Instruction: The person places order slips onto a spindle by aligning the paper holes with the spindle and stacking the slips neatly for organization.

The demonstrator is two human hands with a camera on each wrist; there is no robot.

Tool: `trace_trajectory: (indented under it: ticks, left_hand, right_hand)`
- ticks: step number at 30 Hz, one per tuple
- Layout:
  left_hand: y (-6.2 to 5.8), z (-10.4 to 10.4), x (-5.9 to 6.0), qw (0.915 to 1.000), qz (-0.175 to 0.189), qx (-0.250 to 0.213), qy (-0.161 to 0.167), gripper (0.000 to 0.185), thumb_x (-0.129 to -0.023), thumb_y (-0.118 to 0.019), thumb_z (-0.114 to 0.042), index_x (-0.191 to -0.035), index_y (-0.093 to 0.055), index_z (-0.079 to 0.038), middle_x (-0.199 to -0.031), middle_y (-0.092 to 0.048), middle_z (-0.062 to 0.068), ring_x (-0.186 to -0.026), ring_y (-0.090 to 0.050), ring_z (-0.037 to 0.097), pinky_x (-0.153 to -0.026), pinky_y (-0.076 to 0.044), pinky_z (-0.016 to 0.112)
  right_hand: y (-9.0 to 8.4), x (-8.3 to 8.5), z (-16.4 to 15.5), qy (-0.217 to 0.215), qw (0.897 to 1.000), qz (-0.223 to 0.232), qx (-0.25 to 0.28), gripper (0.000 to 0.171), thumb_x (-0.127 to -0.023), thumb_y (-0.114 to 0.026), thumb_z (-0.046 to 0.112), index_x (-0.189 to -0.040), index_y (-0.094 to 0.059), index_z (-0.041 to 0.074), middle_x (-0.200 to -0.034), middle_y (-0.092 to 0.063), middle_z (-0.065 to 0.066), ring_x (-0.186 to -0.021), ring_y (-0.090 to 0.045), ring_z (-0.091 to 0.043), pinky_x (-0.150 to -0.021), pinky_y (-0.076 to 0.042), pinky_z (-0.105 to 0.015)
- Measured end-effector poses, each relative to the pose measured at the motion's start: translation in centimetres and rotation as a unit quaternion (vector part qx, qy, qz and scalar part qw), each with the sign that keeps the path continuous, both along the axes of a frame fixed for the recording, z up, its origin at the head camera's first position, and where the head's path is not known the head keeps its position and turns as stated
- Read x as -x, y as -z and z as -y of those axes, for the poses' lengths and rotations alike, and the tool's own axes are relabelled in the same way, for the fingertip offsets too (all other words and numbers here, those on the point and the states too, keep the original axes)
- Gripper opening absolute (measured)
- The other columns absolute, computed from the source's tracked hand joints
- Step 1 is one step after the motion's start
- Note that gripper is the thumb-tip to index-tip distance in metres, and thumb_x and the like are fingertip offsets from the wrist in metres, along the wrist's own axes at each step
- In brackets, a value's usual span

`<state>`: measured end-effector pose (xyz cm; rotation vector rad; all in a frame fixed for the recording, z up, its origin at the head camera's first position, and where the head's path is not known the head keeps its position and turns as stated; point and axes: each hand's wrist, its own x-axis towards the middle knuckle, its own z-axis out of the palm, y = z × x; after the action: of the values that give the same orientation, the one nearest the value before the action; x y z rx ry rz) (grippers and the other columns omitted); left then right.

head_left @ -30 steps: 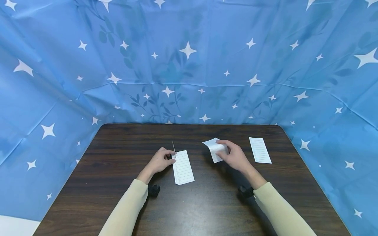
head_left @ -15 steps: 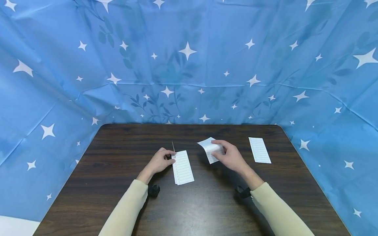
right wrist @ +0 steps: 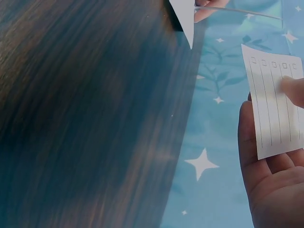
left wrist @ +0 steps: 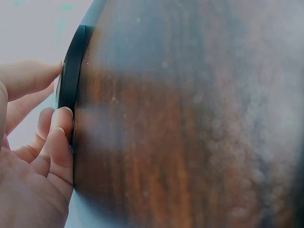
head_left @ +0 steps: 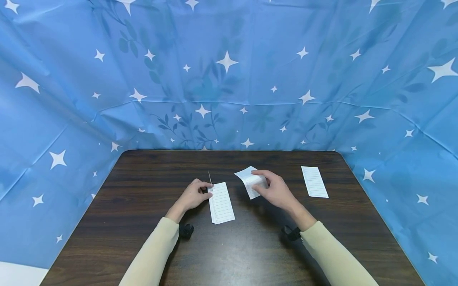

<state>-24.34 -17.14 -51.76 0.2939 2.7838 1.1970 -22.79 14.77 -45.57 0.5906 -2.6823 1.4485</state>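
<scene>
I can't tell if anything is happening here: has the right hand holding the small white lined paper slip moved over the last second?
Yes. The right hand with its small white lined paper slip has drifted left, away from the white lined slip lying flat and toward the white slip stack.

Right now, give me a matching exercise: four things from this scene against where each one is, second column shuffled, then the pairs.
Things:
1. lined slip
2. paper stack
3. single sheet
4. thin spike

Places:
A. flat on the table, far right, untouched
B. upright by the left hand
C. held off the table by the right hand
D. flat on the table, its top corner at the left hand

Pairs: 1-C, 2-D, 3-A, 4-B
</scene>
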Motion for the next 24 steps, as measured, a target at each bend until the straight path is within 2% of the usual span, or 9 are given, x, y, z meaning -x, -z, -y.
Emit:
trace_trajectory:
  ticks: [12,18,24]
  left_hand:
    - [-0.1,0.2,-0.2,0.9999,-0.008,-0.011,-0.002,0.028,-0.094,-0.072,-0.014,-0.121,-0.073,-0.008,-0.102,-0.056,0.005,-0.081,-0.051,0.018,-0.071,-0.045,0.036]
    - [-0.3,0.3,-0.3,0.9995,-0.008,-0.023,-0.022,0.023,-0.097,-0.069,-0.016,-0.119,-0.074,-0.01,-0.1,-0.06,0.003,-0.083,-0.054,0.019,-0.073,-0.046,0.037]
    - [-0.6,0.5,-0.4,0.9989,-0.011,-0.019,-0.041,0.024,-0.099,-0.065,-0.018,-0.12,-0.073,-0.009,-0.103,-0.064,0.004,-0.085,-0.055,0.019,-0.076,-0.047,0.037]
  right_hand:
    - [-0.5,-0.2,1.2,-0.019,1.0,-0.009,0.003,0.047,-0.09,-0.077,0.009,-0.135,-0.064,0.012,-0.131,-0.063,-0.014,-0.094,-0.062,-0.028,-0.074,-0.054,-0.038]
    - [-0.6,-0.2,1.6,-0.019,1.0,-0.012,-0.004,0.047,-0.09,-0.077,0.01,-0.135,-0.064,0.013,-0.131,-0.063,-0.012,-0.095,-0.061,-0.027,-0.075,-0.053,-0.037]
    - [-0.9,-0.3,2.0,-0.029,0.999,-0.018,0.0,0.046,-0.09,-0.077,0.01,-0.135,-0.065,0.012,-0.127,-0.065,-0.011,-0.088,-0.061,-0.024,-0.071,-0.052,-0.037]
